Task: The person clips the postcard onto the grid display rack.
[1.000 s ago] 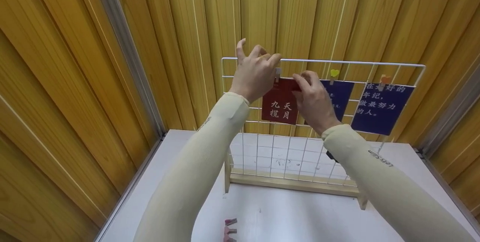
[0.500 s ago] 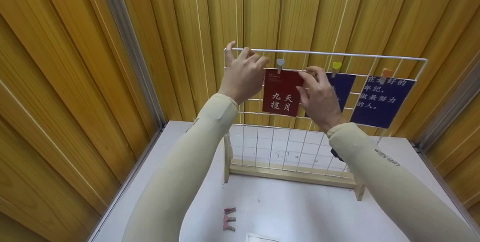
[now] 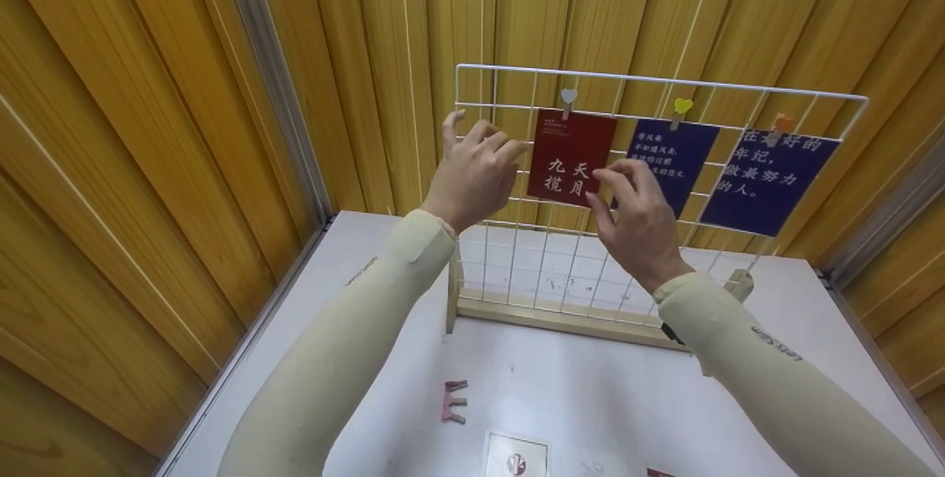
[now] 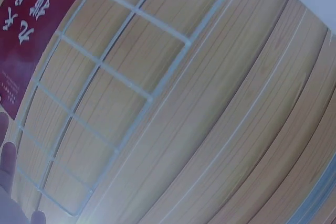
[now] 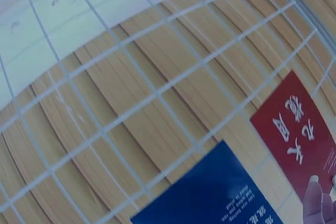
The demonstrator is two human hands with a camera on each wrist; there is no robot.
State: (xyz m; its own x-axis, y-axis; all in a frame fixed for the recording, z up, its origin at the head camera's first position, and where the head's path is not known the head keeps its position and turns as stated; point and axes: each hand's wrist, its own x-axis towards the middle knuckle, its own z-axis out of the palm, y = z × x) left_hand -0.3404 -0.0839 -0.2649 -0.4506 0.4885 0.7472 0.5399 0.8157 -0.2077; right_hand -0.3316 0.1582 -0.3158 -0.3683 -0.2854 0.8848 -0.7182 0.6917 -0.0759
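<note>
A red card (image 3: 572, 156) with white characters hangs on the white wire grid (image 3: 509, 222), held at its top by a pale heart-topped clip (image 3: 568, 100). My left hand (image 3: 476, 176) is just left of the card, fingers loosely bent and holding nothing. At the card's lower right edge is my right hand (image 3: 641, 222), thumb and forefinger apart; whether a fingertip touches the card I cannot tell. A blue card (image 3: 675, 167), partly behind the right hand, hangs from a yellow heart clip (image 3: 683, 105). In the right wrist view, fingertips (image 5: 314, 195) overlap the red card.
Farther right hangs another blue card (image 3: 771, 182) under an orange clip (image 3: 782, 122). Several pink clips (image 3: 452, 402) lie on the white table (image 3: 399, 388), with a white printed card (image 3: 517, 455) at the front. Yellow wood-look panels (image 3: 354, 56) stand behind the grid.
My left hand has come away from the clip, down and left of the red card. My right hand has slid from the card's top right corner to its lower right edge. The view tilted down.
</note>
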